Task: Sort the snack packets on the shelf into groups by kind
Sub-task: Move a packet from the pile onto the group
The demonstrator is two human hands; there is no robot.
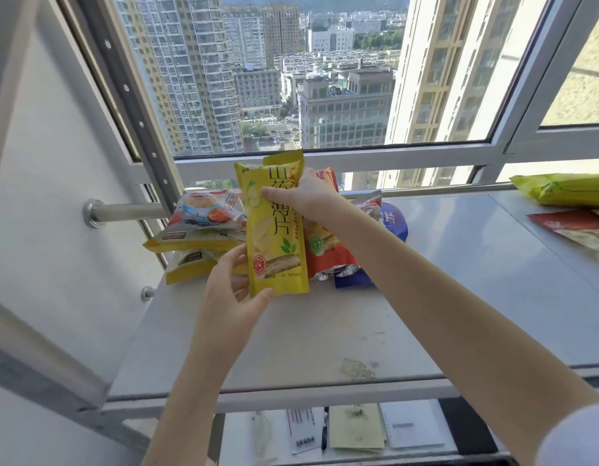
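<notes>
Head view: both hands hold 2 tall yellow foil packets of yam crisps (274, 227) upright above the pale grey shelf (325, 331) by the window. The right hand (308, 200) pinches them near the top, thumb across the front packet; the left hand (231, 284) grips the bottom corner, fingers curled behind.

The second packet, tucked behind the first, shows only at its top edge. With so little of it under the fingers, I judge it could slip out and drop back into the pile.

Just behind lies a mixed heap: flat yellow packets (190, 243) stacked at the left, a white pastry packet (204, 210) on top, an orange-red packet (328, 250) and a blue pouch (392, 220) to the right. That heap crowds the left end. Well apart at the right edge rest another yellow-green packet (567, 190) and a dark red packet (577, 230). A steel rail (130, 208) runs behind the heap.
</notes>
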